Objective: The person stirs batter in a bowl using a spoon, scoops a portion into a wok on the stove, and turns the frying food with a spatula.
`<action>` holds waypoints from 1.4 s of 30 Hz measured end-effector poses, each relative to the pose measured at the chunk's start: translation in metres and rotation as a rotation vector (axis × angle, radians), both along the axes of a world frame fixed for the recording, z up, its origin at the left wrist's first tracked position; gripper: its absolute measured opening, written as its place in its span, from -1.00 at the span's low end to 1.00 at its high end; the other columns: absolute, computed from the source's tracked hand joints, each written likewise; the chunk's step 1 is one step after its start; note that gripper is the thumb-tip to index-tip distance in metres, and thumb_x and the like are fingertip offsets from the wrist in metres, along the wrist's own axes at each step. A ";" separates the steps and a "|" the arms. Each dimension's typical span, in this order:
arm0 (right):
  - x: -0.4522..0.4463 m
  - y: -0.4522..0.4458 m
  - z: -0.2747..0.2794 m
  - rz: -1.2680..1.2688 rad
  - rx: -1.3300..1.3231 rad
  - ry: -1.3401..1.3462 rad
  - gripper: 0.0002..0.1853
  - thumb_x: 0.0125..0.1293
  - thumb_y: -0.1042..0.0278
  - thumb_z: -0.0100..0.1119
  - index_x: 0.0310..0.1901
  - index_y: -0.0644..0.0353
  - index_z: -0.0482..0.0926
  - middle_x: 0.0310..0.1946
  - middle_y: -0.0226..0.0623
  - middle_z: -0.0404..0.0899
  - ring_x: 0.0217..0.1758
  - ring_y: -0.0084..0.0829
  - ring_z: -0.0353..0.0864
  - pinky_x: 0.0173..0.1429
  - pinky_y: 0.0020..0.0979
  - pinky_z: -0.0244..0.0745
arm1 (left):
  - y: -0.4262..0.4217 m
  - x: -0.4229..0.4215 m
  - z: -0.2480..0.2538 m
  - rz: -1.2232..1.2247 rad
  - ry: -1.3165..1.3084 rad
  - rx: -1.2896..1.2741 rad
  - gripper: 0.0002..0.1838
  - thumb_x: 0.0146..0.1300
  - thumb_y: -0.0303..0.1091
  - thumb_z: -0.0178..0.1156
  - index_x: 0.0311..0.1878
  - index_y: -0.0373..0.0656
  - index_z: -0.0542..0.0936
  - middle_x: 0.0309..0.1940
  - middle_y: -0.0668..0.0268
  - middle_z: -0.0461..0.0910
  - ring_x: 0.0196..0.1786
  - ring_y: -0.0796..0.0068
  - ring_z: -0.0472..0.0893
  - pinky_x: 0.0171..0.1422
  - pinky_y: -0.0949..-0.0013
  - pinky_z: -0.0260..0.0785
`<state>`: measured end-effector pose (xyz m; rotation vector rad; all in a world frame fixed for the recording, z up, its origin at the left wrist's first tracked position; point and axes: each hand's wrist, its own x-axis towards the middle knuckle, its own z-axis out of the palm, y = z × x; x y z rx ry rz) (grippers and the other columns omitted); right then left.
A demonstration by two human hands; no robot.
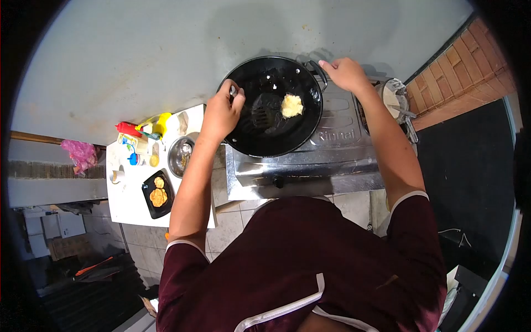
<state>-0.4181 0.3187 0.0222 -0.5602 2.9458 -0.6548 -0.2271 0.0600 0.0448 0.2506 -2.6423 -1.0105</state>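
A black wok (276,141) sits on the stove, with one pale yellow battered piece (292,105) frying right of its middle. Over the wok's left side, my left hand (224,110) is closed around the handle of a dark slotted spatula (261,117). The spatula's head rests low in the wok, left of the piece, and is hard to make out against the black. At the wok's right, my right hand (345,74) has its fingers curled, with the thumb tip at the loop handle (317,72). Part of its grip is hidden.
The Rinnai stove (337,135) has a metal pot (394,99) on its right side. Left, a white table (124,193) bears a black tray (159,213) of browned pieces, a steel bowl (176,160) and a red bottle (128,129). A brick wall (459,72) stands right.
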 end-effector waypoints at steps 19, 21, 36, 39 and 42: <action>0.006 0.001 -0.001 0.005 -0.024 0.089 -0.40 0.29 -0.21 0.00 -0.33 0.30 0.68 -0.34 0.02 0.65 -0.14 0.01 0.62 0.05 -0.09 0.47 | 0.005 0.000 0.001 0.041 0.068 0.070 -0.78 0.36 -0.25 0.11 -0.22 -0.24 0.44 -0.67 0.08 0.42 -0.64 0.30 0.37 -0.45 0.33 0.27; 0.010 0.000 0.005 0.012 -0.037 0.113 -0.43 0.29 -0.20 0.01 -0.30 0.27 0.68 -0.32 0.00 0.66 -0.12 -0.01 0.62 0.08 -0.10 0.45 | -0.003 -0.006 -0.012 0.034 0.142 0.156 -0.78 0.36 -0.25 0.12 -0.22 -0.24 0.44 -0.69 0.11 0.42 -0.65 0.31 0.36 -0.46 0.33 0.26; 0.019 -0.007 -0.001 0.061 0.084 0.373 -0.45 0.31 -0.18 -0.02 -0.29 0.22 0.68 -0.22 -0.05 0.62 -0.02 -0.03 0.54 0.13 -0.07 0.36 | 0.005 -0.003 -0.011 0.096 0.159 0.076 -0.76 0.35 -0.24 0.12 -0.20 -0.25 0.45 -0.69 0.09 0.48 -0.66 0.17 0.46 -0.48 0.27 0.30; 0.021 -0.008 0.008 0.044 0.079 0.339 -0.46 0.31 -0.18 0.00 -0.28 0.21 0.68 -0.21 -0.07 0.62 -0.01 -0.03 0.53 0.15 -0.08 0.34 | 0.005 -0.003 -0.007 0.094 0.156 0.136 -0.77 0.34 -0.24 0.13 -0.21 -0.24 0.44 -0.68 0.07 0.49 -0.63 0.11 0.50 -0.46 0.24 0.32; 0.020 -0.005 0.009 0.060 0.033 0.289 -0.48 0.30 -0.17 0.02 -0.28 0.21 0.68 -0.21 -0.07 0.62 0.00 -0.04 0.53 0.15 -0.08 0.34 | 0.001 0.001 0.004 0.090 0.092 -0.017 -0.78 0.33 -0.24 0.14 -0.22 -0.22 0.44 -0.66 0.05 0.51 -0.56 0.02 0.55 -0.43 0.19 0.35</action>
